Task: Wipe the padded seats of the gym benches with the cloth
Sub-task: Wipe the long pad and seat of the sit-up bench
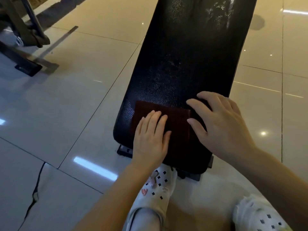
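Observation:
A long black padded bench seat (180,64) runs away from me across the middle of the view. A dark red-brown folded cloth (176,119) lies flat on its near end. My left hand (150,139) presses on the cloth's left part with straight fingers. My right hand (221,124) lies flat over the cloth's right edge, fingers spread and partly on the bare pad. Pale streaks and wet marks show on the far part of the seat (218,12).
Glossy light floor tiles (80,100) surround the bench. The dark metal frame of another gym machine (26,47) stands at the far left. A cracked tile joint (35,194) runs at the lower left. My legs in patterned white trousers (155,189) are below the bench's end.

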A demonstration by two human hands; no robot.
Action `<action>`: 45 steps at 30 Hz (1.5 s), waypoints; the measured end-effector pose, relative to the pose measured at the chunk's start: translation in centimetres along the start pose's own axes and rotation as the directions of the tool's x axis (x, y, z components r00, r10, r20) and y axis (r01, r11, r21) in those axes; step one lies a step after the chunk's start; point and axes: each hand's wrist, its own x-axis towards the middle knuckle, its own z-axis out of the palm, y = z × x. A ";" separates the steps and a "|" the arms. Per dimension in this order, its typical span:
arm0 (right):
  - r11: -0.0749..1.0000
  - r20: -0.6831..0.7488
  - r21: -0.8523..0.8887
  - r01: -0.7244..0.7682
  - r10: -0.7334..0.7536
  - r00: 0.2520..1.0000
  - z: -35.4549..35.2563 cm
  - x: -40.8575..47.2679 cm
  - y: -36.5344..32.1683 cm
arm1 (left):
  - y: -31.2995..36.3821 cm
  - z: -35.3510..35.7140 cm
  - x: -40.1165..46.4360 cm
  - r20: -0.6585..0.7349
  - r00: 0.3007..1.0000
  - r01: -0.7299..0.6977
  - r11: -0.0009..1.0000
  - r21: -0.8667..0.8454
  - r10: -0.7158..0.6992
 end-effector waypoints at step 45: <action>0.989 -0.158 0.068 0.132 -0.120 0.980 6.9 -0.8 4.3 | -7.7 0.3 4.3 0.165 0.983 0.071 0.994 0.082 -0.084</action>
